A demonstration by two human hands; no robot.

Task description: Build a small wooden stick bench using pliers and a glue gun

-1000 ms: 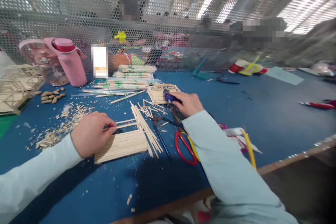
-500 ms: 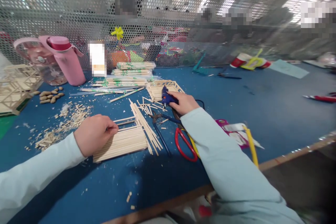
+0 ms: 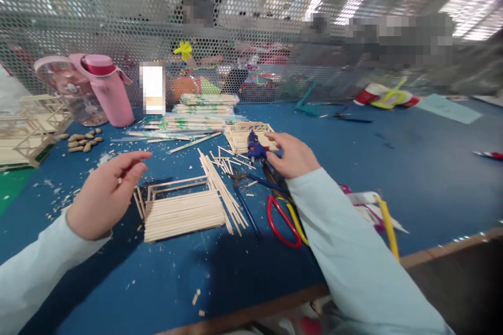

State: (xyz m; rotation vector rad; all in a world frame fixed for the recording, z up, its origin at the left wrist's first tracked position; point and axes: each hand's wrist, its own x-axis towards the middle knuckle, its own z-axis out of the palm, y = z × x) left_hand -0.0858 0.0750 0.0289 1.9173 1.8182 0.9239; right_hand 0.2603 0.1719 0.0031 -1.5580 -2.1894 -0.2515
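Our left hand point(image 3: 104, 196) hovers open just left of the stick panel point(image 3: 183, 213), its sticks running crosswise on the blue worktop point(image 3: 393, 167); our right hand point(image 3: 293, 156), fingers loosely open, touches the glue gun point(image 3: 254, 147) beyond.

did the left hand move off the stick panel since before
Yes. The left hand has come off the stick panel and moved to its left. Its fingers are open and no longer rest on the sticks.
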